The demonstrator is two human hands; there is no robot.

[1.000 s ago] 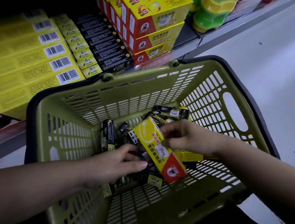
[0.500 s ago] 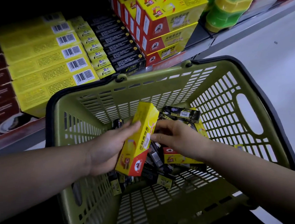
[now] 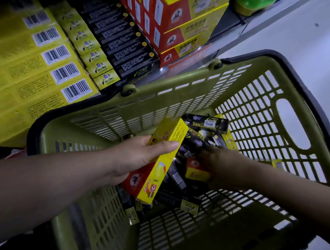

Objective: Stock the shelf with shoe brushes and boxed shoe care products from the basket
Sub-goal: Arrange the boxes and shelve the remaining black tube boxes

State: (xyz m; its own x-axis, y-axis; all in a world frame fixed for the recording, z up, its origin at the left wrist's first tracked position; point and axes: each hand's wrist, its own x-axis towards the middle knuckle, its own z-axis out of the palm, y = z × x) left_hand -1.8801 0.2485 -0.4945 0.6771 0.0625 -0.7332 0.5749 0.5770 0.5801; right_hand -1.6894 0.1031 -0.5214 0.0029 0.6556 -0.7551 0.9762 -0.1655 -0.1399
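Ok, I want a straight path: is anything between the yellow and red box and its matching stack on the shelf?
Only the basket's far wall: the box, held by the left hand, is inside the basket, so it must clear that wall. Nothing else visible blocks the stack.

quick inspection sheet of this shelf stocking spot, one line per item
surface: shelf packed with yellow barcoded boxes, black cartons and red-yellow cartons
job's things: green basket holds a heap of small black boxes; yellow-red box held over the heap
clutter: nothing seen
hands: left hand grips the yellow-red box; right hand down in the heap, grasp unclear
cables: nothing seen
surroundings: pale floor; green container on the shelf
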